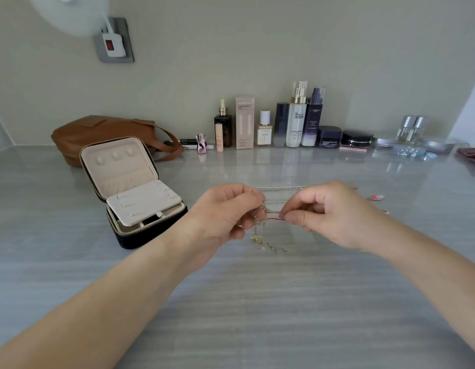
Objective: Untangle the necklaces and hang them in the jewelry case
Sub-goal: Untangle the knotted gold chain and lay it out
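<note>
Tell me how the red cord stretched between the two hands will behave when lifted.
Probably floppy: the red cord looks thread-thin, straight only between the left hand and right hand. Likely light, yet snag-prone, since it runs into the chain tangle above the dangling gold pendant.

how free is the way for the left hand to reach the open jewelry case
Probably yes: the jewelry case sits beside the left hand, only bare countertop between. But that hand and the right hand both pinch the tangled necklaces, so it is busy.
</note>
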